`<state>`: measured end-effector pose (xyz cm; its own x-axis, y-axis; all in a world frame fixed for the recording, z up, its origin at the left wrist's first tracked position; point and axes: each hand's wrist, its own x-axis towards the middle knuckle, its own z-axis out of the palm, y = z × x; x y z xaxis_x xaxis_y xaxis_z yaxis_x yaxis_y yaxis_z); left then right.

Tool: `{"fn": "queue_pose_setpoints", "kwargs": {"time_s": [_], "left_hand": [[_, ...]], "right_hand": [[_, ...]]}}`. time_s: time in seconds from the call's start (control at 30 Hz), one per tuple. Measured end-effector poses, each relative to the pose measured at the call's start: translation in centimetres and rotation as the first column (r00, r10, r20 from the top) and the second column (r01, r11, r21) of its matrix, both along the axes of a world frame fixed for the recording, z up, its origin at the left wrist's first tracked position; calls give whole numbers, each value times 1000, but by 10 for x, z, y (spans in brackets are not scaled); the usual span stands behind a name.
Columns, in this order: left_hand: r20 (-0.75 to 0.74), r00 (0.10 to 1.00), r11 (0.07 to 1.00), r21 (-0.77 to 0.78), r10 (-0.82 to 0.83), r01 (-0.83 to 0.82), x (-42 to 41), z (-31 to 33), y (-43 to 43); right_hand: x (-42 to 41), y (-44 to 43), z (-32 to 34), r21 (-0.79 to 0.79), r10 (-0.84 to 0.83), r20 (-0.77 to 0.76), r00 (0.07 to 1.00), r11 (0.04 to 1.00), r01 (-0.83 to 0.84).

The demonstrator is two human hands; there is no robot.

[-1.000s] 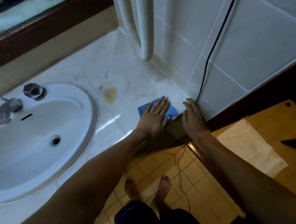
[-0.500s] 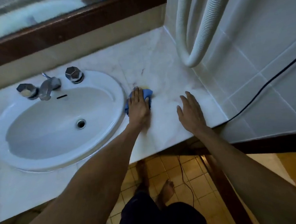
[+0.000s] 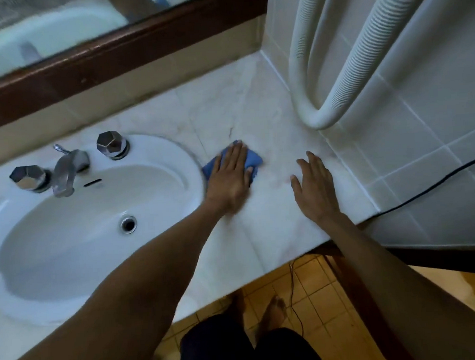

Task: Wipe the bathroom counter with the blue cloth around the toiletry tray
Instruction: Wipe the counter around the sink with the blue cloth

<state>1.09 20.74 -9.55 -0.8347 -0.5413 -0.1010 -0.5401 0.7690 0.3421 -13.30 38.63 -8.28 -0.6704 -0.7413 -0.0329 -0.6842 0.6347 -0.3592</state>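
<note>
My left hand (image 3: 229, 177) lies flat on the blue cloth (image 3: 253, 159), pressing it onto the pale marble counter (image 3: 264, 233) just right of the sink rim. Cloth edges show on both sides of the fingers. My right hand (image 3: 313, 187) rests palm down on the bare counter to the right, fingers spread, holding nothing, a short gap from the cloth. No toiletry tray is in view.
A white oval sink (image 3: 80, 225) with a chrome tap (image 3: 67, 170) and two faceted knobs fills the left. White ribbed hoses (image 3: 332, 62) hang against the tiled wall (image 3: 423, 140) on the right; a black cable (image 3: 439, 181) runs along it. A mirror with a wooden frame (image 3: 112, 56) stands behind.
My left hand slid the cloth from the counter's front right corner to the spot beside the sink. My right hand moved from the counter's edge onto its top. The view shifted left.
</note>
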Motion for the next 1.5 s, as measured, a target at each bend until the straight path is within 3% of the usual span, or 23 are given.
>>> {"fn": "queue_pose_setpoints", "kwargs": {"time_s": [0.13,0.3,0.4,0.57,0.7,0.87,1.07,1.27,1.37,1.5], "left_hand": [[18,974,974,32,225,-225,-36,2,-6],[-20,1000,997,73,-17,18,7,1,43],[-28,998,995,82,-52,54,5,-1,25],[22,987,986,37,161,-162,-46,-6,-68],[40,974,974,35,222,-223,-54,-2,-135],[21,887,885,48,462,-463,-47,-3,-96],[39,932,925,108,361,-363,-44,2,-92],[70,940,940,40,335,-338,-46,-1,-220],[60,961,963,-31,271,-269,-40,-5,-230],[69,941,942,-64,332,-328,-65,-3,-217]], "right_hand": [[4,-8,-5,-4,-43,-33,999,999,43],[3,-29,-11,-32,-92,-51,995,995,90],[-1,-44,-14,-29,-113,-38,993,993,112],[-2,-64,-15,-56,-106,-30,994,993,104],[4,-84,-18,-100,-25,-17,1000,995,23],[3,-121,-18,-108,-2,4,1000,994,2],[-28,-173,-16,-84,-4,-67,998,996,-1],[-44,-185,-29,-96,-155,-146,977,985,142],[-43,-185,-29,-140,-188,-185,965,977,164],[-45,-187,-24,-132,-202,-187,961,975,180]]}}
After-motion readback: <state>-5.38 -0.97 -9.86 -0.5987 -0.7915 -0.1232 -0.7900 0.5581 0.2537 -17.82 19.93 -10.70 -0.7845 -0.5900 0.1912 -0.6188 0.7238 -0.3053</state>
